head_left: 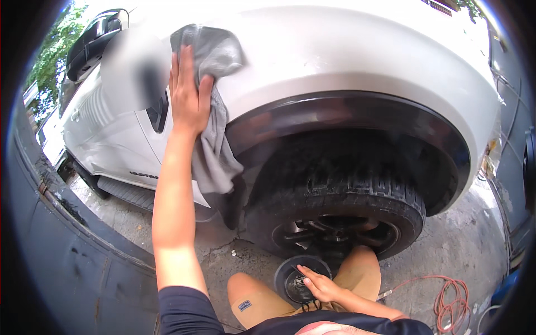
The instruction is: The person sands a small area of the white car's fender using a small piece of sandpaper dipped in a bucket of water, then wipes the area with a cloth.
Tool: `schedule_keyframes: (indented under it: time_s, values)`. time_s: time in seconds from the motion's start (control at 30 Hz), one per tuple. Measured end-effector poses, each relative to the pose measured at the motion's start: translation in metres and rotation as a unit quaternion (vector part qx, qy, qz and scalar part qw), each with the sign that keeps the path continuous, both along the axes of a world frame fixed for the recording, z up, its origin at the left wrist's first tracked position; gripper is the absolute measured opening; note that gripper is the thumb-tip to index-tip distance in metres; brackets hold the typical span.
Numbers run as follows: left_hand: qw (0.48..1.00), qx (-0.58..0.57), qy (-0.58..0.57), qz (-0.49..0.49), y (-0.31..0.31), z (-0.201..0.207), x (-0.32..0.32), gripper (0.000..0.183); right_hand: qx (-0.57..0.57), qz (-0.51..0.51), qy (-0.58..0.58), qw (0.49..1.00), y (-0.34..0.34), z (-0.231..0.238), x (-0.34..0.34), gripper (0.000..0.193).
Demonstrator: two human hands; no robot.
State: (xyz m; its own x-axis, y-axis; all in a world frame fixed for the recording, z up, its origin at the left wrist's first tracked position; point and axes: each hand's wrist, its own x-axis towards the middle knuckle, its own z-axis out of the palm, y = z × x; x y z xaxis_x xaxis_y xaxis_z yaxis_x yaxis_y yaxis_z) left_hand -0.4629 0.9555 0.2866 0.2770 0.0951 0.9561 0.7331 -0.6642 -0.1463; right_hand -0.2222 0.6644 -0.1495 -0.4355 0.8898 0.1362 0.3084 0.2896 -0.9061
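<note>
My left hand (190,103) lies flat with its fingers stretched out, pressing a grey cloth (215,159) against the white front fender (290,61) of a vehicle. The cloth's upper part is bunched and blurred ahead of my fingers, and its lower end hangs down beside the black wheel-arch trim (349,106). My right hand (321,286) is low between my knees, its fingers extended over a round black object (283,273). Whether that hand touches the object, and what kind of thing it is, I cannot make out.
A large black tyre (335,206) with a dark wheel is close before my knees. A coiled red hose (449,301) lies on the concrete floor at the right. Grey metal panels (61,257) stand at the left. The side step (125,191) runs below the vehicle's door.
</note>
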Motion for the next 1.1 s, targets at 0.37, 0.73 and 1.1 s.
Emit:
schedule_keyframes:
  time_s: [0.37, 0.73, 1.1]
  values:
    - [0.98, 0.145, 0.04, 0.129, -0.038, 0.031, 0.17, 0.07, -0.066, 0.0, -0.035, 0.997, 0.02, -0.057, 0.019, 0.059]
    - [0.954, 0.223, 0.115, -0.161, -0.061, -0.042, 0.179, 0.033, -0.244, -0.05, -0.048, 0.967, 0.041, -0.081, -0.023, 0.046]
    - [0.975, 0.097, -0.199, 0.006, 0.002, -0.015, 0.065, 0.031, -0.183, -0.02, -0.23, 0.956, 0.032, -0.168, -0.033, 0.039]
